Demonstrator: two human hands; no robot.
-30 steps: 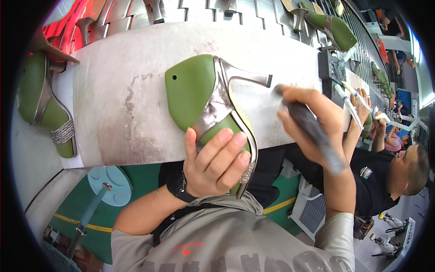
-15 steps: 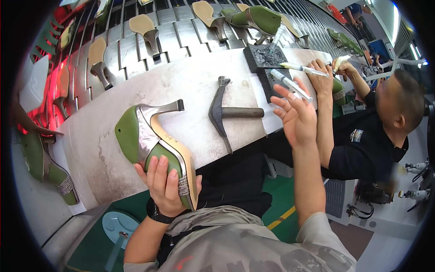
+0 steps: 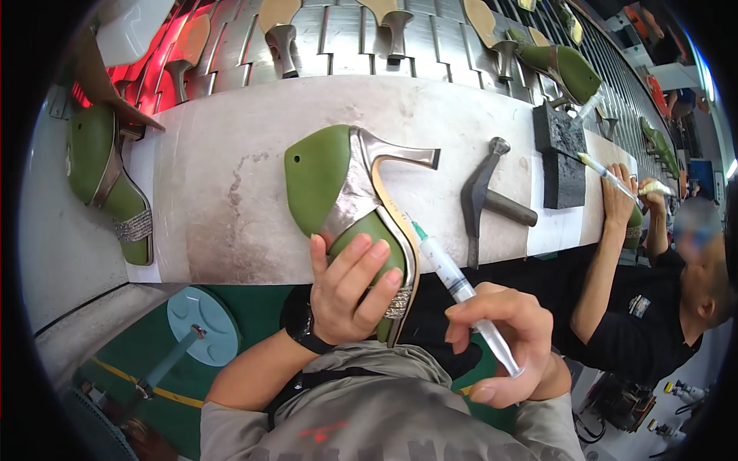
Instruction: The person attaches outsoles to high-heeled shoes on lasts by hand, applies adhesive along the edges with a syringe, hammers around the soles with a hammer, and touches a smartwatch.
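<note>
Gone from beside the rough black block (image 3: pixel 563 180) near the right end of the surface is the clear plastic syringe with a green tip (image 3: pixel 453 278); where the right hand (image 3: pixel 526 326) was reaching out empty half a second ago, it now has that syringe aimed at the high-heeled sandal with shiny bronze straps (image 3: pixel 357 196). Its fingers curl round the rear of the barrel, but whether the thumb bears on the plunger I cannot tell. The left hand (image 3: pixel 346 296), fingers a little spread, clasps the toe of the sandal and its smooth green foot-shaped form (image 3: pixel 314 180). Both lie across the near edge of the pale, stained work surface (image 3: pixel 430 100), toe overhanging, heel pointing right. Tip and tan sole look very close — contact is unclear. A sudden push on the plunger could flood the sole's rim and smear the bronze; a slack left grip might let the overhanging toe roll, dragging the tip toward those fingers. The dark steel hammer with a wooden handle (image 3: pixel 478 192), by the near edge, could snag the right wrist.
</note>
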